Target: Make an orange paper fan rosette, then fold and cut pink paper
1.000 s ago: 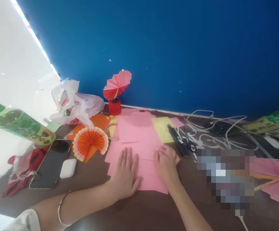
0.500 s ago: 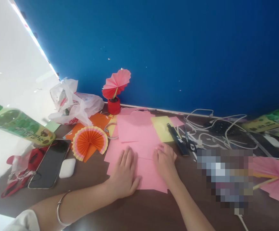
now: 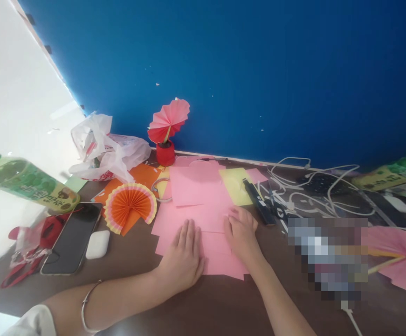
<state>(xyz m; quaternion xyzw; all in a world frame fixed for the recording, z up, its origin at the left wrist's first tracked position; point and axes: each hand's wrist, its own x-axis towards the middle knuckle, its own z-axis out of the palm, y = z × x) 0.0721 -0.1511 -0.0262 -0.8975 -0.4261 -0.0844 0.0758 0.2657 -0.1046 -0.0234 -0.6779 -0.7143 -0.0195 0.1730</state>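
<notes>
Overlapping sheets of pink paper [image 3: 192, 186] cover the middle of the dark table. My left hand [image 3: 183, 256] lies flat on the lower sheets, its fingers stretched forward side by side. At the right edge of the paper, my right hand [image 3: 241, 231] is closed, thumb and fingers pinched on the pink paper. A straight line or edge crosses the paper between both hands. Left of the sheets lies a pleated orange fan [image 3: 131, 207] with a yellow border. A yellow sheet [image 3: 237, 186] and a black cutter [image 3: 258, 203] are beyond my right hand.
At left are a phone [image 3: 72, 238], a white case [image 3: 98, 244], a green bottle [image 3: 28, 179] and a plastic bag [image 3: 119, 151]. A pink paper flower [image 3: 169, 121] stands in a red pot [image 3: 165, 153]. Scissors [image 3: 279, 210], white cables [image 3: 293, 161] and a pink fan [image 3: 405, 256] lie right.
My left hand has moved slightly down and its thumb has drawn in towards the fingers. My right hand has barely moved.
</notes>
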